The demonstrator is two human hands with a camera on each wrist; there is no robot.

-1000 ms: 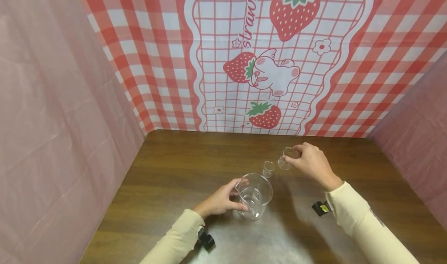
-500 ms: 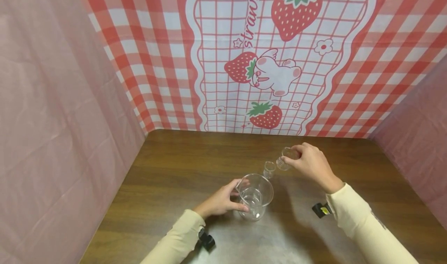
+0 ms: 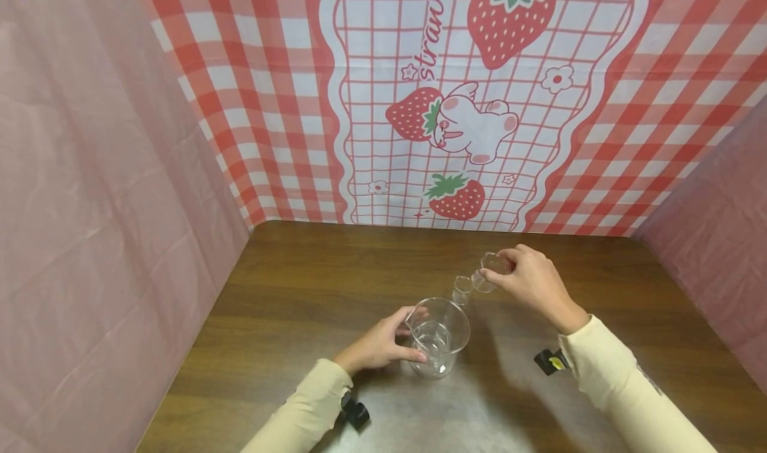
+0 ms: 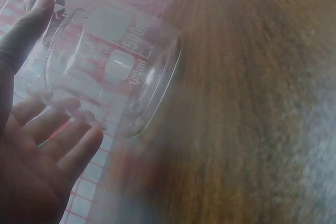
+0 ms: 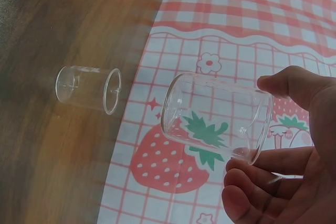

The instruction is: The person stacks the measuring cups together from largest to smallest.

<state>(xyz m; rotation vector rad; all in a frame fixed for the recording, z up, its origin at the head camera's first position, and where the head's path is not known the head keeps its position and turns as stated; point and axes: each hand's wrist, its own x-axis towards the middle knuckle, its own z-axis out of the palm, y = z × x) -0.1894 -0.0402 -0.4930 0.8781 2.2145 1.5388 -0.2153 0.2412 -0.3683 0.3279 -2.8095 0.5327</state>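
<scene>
Large clear cylindrical glass beaker [image 3: 453, 336], near centre: left hand [image 3: 380, 344] grips wall; likely heaviest, grasp broadly | clear glass beaker nested inside [image 4: 97, 69]: may knock, chip | small clear glass beaker [image 5: 210, 111], far right, raised: right hand [image 3: 533, 276] pinches by rim; presumably light, stiff, slick, fragile | smallest clear glass beaker [image 5: 86, 87], between, upright: tippy, pinch sides

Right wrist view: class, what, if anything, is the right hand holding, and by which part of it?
The right hand pinches a small glass beaker; the grip is at its rim end.
</scene>
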